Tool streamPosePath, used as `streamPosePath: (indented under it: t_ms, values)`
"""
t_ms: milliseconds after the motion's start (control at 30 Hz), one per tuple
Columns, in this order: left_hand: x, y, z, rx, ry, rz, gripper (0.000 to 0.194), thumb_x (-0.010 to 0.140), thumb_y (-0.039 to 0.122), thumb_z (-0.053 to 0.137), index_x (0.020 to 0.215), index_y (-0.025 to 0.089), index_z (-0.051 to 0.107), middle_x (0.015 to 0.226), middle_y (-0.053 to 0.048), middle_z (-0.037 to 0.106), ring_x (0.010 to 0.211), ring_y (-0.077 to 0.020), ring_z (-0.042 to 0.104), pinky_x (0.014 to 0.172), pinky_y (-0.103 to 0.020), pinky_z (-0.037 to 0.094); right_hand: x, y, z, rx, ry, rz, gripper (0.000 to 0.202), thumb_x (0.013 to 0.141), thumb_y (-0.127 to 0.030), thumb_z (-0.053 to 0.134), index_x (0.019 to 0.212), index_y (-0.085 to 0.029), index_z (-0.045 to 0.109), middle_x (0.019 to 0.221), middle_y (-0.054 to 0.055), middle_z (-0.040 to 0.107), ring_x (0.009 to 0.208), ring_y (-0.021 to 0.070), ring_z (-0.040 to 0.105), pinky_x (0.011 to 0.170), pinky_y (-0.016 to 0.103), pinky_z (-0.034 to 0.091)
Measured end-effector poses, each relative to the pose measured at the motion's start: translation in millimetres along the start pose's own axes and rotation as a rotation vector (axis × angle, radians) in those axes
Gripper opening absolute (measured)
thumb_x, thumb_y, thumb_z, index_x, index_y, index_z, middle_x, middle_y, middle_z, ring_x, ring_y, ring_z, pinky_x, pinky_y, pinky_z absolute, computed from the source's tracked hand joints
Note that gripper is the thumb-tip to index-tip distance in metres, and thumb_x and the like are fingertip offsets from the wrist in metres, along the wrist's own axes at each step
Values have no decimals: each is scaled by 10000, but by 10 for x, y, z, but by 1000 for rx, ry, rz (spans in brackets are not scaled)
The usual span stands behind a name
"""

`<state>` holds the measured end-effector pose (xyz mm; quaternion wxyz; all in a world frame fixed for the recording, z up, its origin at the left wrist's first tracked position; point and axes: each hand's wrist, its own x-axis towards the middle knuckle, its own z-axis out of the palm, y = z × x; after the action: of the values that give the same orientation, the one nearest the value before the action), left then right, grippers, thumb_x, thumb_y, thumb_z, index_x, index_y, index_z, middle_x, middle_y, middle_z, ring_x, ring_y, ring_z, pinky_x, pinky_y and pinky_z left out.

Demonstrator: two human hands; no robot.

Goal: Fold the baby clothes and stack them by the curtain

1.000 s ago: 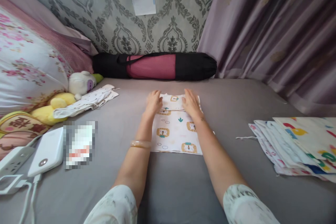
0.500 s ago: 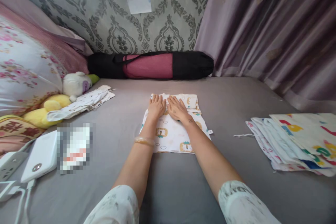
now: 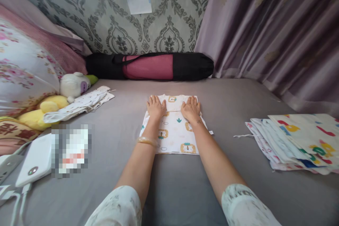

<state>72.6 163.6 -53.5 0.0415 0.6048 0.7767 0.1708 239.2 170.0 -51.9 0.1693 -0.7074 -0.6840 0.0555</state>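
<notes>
A white cloth garment [image 3: 174, 132] printed with orange lions and green leaves lies flat on the grey sheet in front of me. Its far end is folded over into a band. My left hand [image 3: 156, 107] rests palm down on the left part of that band, fingers spread. On the band's right part lies my right hand [image 3: 191, 108], also flat with fingers stretched away from me. A small white tag sticks out at the garment's right edge.
Right: a stack of folded printed cloths [image 3: 296, 144]. Left: a folded white garment [image 3: 82, 104], plush toys [image 3: 74, 85], a white power bank [image 3: 37, 159] with cables and a blurred packet [image 3: 74, 150]. A black and pink roll bag [image 3: 148, 66] lies along the wall.
My right hand has slid rightward along the folded band, away from my left hand, uncovering a lion print between them. My left hand has stayed nearly in place.
</notes>
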Motion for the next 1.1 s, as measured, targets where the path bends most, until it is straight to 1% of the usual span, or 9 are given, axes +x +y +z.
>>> streamPosePath:
  t_ms: [233,400,467,600,667,767,867,1033,1100]
  values:
    - [-17,19,-3,66,-20,-8,676,962,453,223,1491,47,333,1566,-191,284,1465,-318,218,1179,-513,182,4,-2,-9,-62,-28,38,620,972,-326,266,1475,31,326,1565,206,272,1452,297,203,1162,481,156]
    - [70,24,-77,127,-159,-23,703,966,483,196,1508,44,288,1589,-178,224,1478,-315,175,1179,-531,176,36,-53,-141,-139,-153,68,620,991,-344,240,1497,10,288,1583,192,234,1464,289,171,1171,485,134]
    - [87,36,-135,144,-185,37,702,970,494,202,1503,48,299,1584,-186,234,1477,-332,169,1173,-569,156,48,-75,-227,-156,-183,6,603,998,-360,237,1499,-36,315,1582,187,241,1466,301,168,1173,526,78]
    - [45,69,-192,176,-107,406,602,996,447,193,1495,148,351,1588,-109,269,1484,-300,153,1186,-564,88,50,-98,-319,-132,-192,-361,551,1006,-363,222,1515,-186,332,1608,107,207,1483,275,120,1172,551,17]
    - [18,73,-171,184,-131,512,577,1006,419,180,1496,166,348,1585,-89,281,1483,-284,166,1189,-554,78,48,-91,-295,-124,-237,-471,545,1002,-358,230,1521,-219,321,1610,79,212,1483,268,127,1175,548,40]
    - [4,61,-112,179,-203,511,587,1011,421,161,1513,152,303,1586,-99,275,1479,-280,180,1185,-557,100,50,-67,-210,-122,-287,-491,551,997,-356,238,1529,-228,302,1605,61,233,1479,272,146,1172,553,94]
    - [10,53,-79,169,-227,498,595,1009,431,164,1524,152,270,1595,-99,247,1483,-277,166,1180,-564,117,51,-49,-149,-103,-282,-477,550,998,-358,230,1532,-239,293,1605,49,235,1480,264,144,1171,550,113]
    - [38,58,-133,153,-284,486,601,1003,444,174,1530,166,249,1606,-95,217,1487,-280,147,1176,-570,122,58,-52,-176,-90,-309,-471,552,999,-370,225,1535,-253,282,1608,43,228,1482,254,141,1175,542,107]
    - [47,45,-167,157,-277,498,605,999,466,186,1523,173,268,1601,-102,234,1485,-279,157,1175,-567,125,63,-42,-200,-89,-309,-448,558,1002,-388,212,1538,-246,274,1611,58,213,1482,257,140,1175,536,102]
